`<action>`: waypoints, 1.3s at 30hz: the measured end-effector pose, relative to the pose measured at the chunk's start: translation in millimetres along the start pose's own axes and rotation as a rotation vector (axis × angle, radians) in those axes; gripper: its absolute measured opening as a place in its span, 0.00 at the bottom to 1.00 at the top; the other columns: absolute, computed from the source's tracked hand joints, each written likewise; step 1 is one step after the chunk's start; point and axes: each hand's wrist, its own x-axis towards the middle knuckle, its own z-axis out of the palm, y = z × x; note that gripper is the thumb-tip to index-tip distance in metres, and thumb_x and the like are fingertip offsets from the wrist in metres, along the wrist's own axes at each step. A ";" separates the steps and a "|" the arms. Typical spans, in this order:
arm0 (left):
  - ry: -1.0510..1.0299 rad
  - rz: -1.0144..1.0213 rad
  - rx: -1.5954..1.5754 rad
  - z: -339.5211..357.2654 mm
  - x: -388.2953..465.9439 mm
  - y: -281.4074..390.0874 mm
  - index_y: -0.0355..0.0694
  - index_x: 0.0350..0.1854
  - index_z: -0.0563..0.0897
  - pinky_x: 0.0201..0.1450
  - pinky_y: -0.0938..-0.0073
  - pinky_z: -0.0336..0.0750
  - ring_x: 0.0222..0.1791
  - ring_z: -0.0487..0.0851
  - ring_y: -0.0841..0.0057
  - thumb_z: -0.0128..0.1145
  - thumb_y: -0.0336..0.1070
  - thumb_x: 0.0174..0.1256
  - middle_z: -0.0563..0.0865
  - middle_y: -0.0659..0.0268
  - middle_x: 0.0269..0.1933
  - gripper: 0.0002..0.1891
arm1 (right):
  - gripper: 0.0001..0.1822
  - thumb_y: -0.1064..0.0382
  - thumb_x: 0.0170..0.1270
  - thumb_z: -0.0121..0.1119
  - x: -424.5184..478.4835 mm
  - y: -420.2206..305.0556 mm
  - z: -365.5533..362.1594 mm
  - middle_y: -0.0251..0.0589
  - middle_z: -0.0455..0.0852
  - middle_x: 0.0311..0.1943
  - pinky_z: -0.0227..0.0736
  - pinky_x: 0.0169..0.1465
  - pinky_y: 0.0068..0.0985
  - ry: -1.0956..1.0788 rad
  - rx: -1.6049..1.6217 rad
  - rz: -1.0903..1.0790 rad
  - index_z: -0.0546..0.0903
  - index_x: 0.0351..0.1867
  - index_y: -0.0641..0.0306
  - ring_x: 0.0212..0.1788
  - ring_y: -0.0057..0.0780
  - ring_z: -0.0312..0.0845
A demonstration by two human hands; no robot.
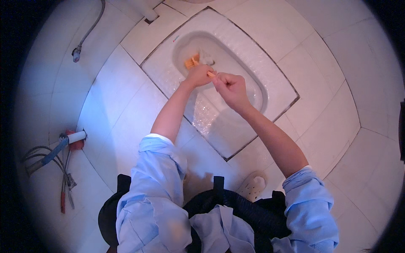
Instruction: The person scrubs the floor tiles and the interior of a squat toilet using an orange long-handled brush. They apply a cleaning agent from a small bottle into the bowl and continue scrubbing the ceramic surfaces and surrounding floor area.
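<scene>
Both hands are over a white ceramic squat toilet (pixel 278 82) set in the floor. My left hand (pixel 200 75) is closed around the orange handle of a scrubbing brush, near its head. My right hand (pixel 232 88) grips the end of the same handle (pixel 211 74), just right of the left hand. The orange brush head (pixel 191 61) rests inside the bowl at its far left end, beside the drain area, where water or foam shows white. Part of the handle is hidden by the fingers. The pan's surface glistens and looks wet.
A grey hose with a metal fitting (pixel 76 54) hangs at the upper left wall. Lower left are a white pipe (pixel 77 136), cables and a red-handled tool (pixel 63 202). A light clog (pixel 253 186) stands on the floor tiles near the pan's front corner.
</scene>
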 end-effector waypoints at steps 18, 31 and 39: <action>-0.210 0.197 0.391 2.1 33.7 34.8 0.43 0.19 0.78 0.28 0.65 0.69 0.24 0.76 0.62 0.48 0.38 0.36 0.77 0.58 0.20 0.08 | 0.15 0.65 0.53 0.47 -41.2 28.3 -81.4 0.32 0.67 0.12 0.64 0.31 0.19 0.456 0.260 0.217 0.60 0.11 0.59 0.19 0.18 0.64; 0.005 0.056 0.224 9.7 25.5 60.0 0.40 0.18 0.77 0.29 0.63 0.68 0.25 0.75 0.61 0.47 0.38 0.40 0.77 0.56 0.21 0.08 | 0.09 0.68 0.52 0.48 -4.3 -12.4 -106.3 0.38 0.72 0.17 0.70 0.32 0.21 0.409 0.394 0.176 0.60 0.22 0.62 0.30 0.29 0.74; -0.143 0.094 0.543 27.2 65.3 45.9 0.44 0.22 0.78 0.30 0.64 0.69 0.25 0.76 0.63 0.48 0.37 0.40 0.78 0.58 0.22 0.08 | 0.08 0.68 0.53 0.46 -27.3 47.3 -99.5 0.50 0.75 0.26 0.73 0.33 0.28 0.832 0.437 0.300 0.59 0.26 0.63 0.36 0.38 0.73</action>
